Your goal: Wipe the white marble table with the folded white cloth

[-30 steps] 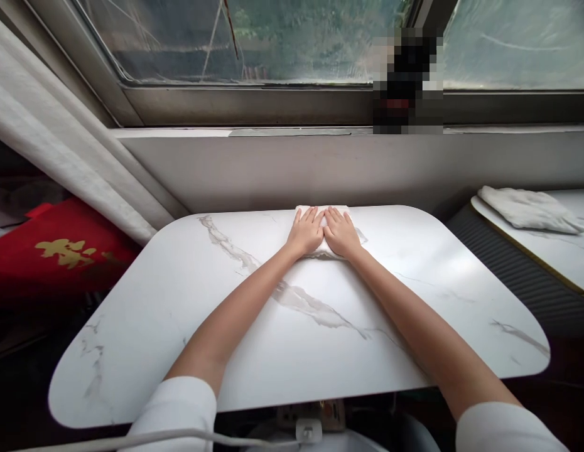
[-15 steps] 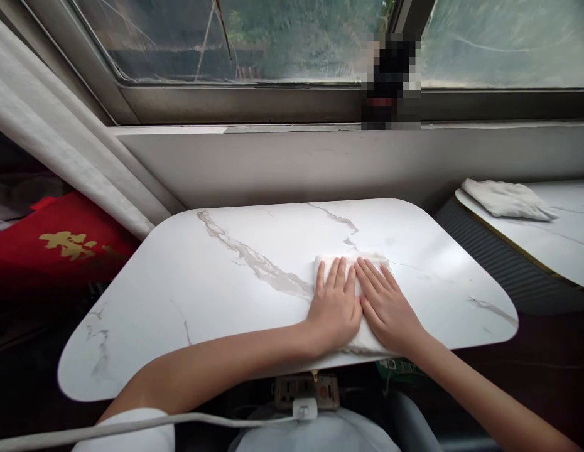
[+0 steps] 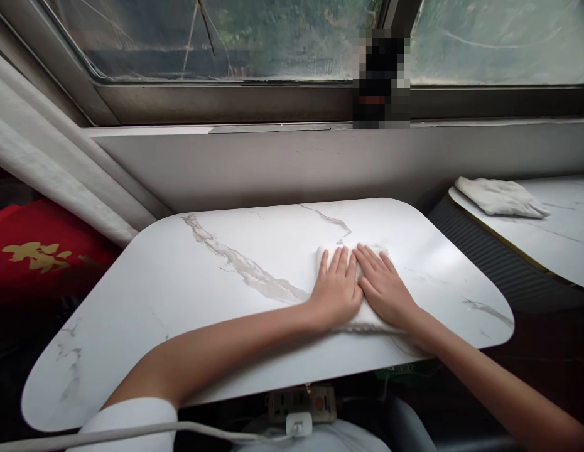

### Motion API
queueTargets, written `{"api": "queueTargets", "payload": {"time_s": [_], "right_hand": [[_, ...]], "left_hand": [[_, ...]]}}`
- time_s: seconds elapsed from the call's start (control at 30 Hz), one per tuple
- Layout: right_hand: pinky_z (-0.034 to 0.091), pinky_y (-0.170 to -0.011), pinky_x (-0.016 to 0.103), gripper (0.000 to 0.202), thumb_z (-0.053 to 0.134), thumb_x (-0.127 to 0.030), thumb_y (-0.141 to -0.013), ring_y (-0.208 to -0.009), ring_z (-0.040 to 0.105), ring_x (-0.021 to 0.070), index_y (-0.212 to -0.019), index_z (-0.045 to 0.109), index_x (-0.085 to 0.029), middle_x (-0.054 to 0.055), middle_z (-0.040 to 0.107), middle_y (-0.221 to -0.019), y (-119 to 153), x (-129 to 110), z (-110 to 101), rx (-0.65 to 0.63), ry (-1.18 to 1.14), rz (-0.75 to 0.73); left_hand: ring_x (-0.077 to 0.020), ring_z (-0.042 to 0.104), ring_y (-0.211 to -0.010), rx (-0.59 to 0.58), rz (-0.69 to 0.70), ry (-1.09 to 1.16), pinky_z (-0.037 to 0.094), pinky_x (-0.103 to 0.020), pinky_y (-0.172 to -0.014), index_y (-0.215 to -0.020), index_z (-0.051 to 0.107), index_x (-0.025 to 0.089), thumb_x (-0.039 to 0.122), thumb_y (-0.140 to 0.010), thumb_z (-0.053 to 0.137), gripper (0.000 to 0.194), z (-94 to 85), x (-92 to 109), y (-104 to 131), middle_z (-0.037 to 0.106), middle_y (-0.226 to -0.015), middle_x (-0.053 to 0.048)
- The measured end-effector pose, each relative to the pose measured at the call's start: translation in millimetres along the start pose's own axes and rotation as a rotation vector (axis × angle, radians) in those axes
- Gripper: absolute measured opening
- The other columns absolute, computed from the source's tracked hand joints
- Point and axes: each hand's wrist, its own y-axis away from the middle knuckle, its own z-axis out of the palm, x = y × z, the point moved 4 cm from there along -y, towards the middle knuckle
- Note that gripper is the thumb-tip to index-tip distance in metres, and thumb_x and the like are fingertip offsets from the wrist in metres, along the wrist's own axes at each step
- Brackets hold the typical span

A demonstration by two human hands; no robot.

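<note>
A folded white cloth (image 3: 367, 317) lies flat on the white marble-patterned table (image 3: 216, 339), right of its middle. My left hand (image 3: 336, 290) presses on the cloth's left part, palm down with the fingers stretched out. On the right part rests my right hand (image 3: 386, 285), also flat, its fingers pointing up and left. The thumbs of both hands meet near the middle of the cloth. Neither hand grips it; much of the cloth is covered by them.
A second white cloth (image 3: 502, 198) lies crumpled on another marble-patterned table (image 3: 574, 238) at the right. A pale cable (image 3: 198, 427) crosses low in front, with a white plug at a power strip (image 3: 301, 402). Left are a curtain (image 3: 51, 157) and a red fabric item (image 3: 47, 251).
Both hands have slid the cloth a little away from me, towards the window. More of the table's near edge shows below it. The camera view has shifted slightly.
</note>
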Motion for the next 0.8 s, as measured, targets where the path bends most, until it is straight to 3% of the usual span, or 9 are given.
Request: {"api": "queueTargets", "payload": {"time_s": [0.1, 0.23, 0.37, 0.57, 0.8], "right_hand": [[0.022, -0.111, 0.047, 0.055, 0.027, -0.023, -0.087, -0.139, 0.019, 0.0250, -0.141, 0.033, -0.011, 0.011, 0.026, -0.151, -54, 21, 9, 0.036, -0.023, 0.082], [0.022, -0.110, 0.045, 0.054, 0.029, -0.021, -0.086, -0.137, 0.025, 0.0257, -0.138, 0.038, -0.009, 0.013, 0.032, -0.148, -117, 44, 17, 0.042, -0.049, 0.049], [0.022, -0.109, 0.043, 0.053, 0.028, -0.020, -0.086, -0.136, 0.029, 0.0245, -0.136, 0.039, -0.007, 0.014, 0.035, -0.147, -158, 69, 21, 0.034, -0.072, 0.025], [0.024, -0.109, 0.041, 0.052, 0.027, -0.021, -0.087, -0.134, 0.031, 0.0222, -0.136, 0.041, -0.009, 0.012, 0.040, -0.144, -181, 97, 24, 0.052, -0.104, 0.007], [0.020, -0.111, 0.040, 0.054, 0.026, -0.020, -0.087, -0.137, 0.027, 0.0206, -0.138, 0.037, -0.006, 0.012, 0.034, -0.147, -166, 99, 24, 0.030, -0.056, 0.009]], "left_hand": [[-0.0234, 0.013, -0.140, 0.021, -0.027, -0.043, 0.005, -0.045, -0.115, -0.143, 0.024, 0.003, 0.027, -0.094, 0.022, 0.055, 4.0, -29, -48, 0.020, -0.151, -0.014], [-0.0226, 0.016, -0.140, 0.044, -0.086, -0.062, 0.004, -0.044, -0.114, -0.143, 0.025, 0.003, 0.026, -0.093, 0.022, 0.055, 5.4, -64, -104, 0.023, -0.151, -0.014], [-0.0220, 0.017, -0.139, 0.074, -0.140, -0.053, 0.004, -0.045, -0.114, -0.143, 0.026, 0.004, 0.026, -0.093, 0.021, 0.055, 7.1, -80, -145, 0.025, -0.150, -0.013], [-0.0227, 0.020, -0.138, 0.133, -0.199, -0.056, 0.006, -0.046, -0.114, -0.142, 0.028, 0.004, 0.025, -0.092, 0.023, 0.054, 11.1, -80, -176, 0.027, -0.149, -0.015], [-0.0234, 0.020, -0.138, 0.136, -0.178, -0.059, 0.006, -0.047, -0.113, -0.142, 0.029, 0.005, 0.027, -0.092, 0.024, 0.055, 13.0, -70, -171, 0.028, -0.149, -0.015]]}}
